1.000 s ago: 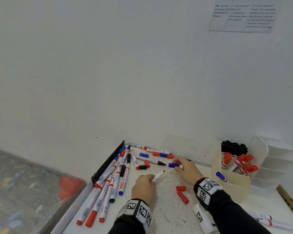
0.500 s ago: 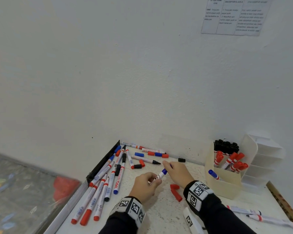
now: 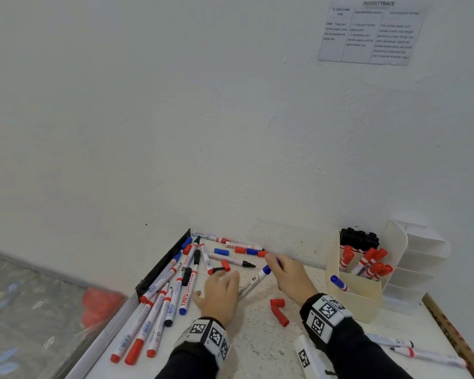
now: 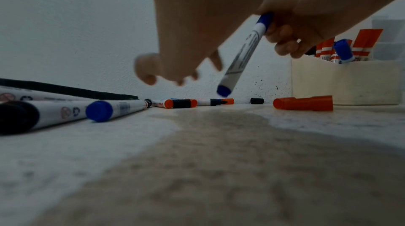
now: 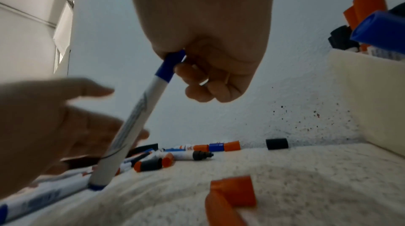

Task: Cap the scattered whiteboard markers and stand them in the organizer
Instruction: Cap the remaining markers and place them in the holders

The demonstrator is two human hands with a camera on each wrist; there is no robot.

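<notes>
Blue-capped marker [image 3: 253, 281], lower centre of the head view, hangs tilted from the right hand [image 3: 289, 279], whose fingers pinch its cap; its lower barrel is hidden behind the left hand [image 3: 219, 294], fingers spread and holding nothing. Organizer [image 3: 353, 294], lower right, holds red and black markers; its far compartments blur. Loose markers crowd the table's [image 3: 257, 348] left edge.

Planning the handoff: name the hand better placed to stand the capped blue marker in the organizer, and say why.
Right. The right hand already grips the blue marker by its cap and is nearer the organizer. The left hand is open, holds nothing, and is on the far side.
</notes>
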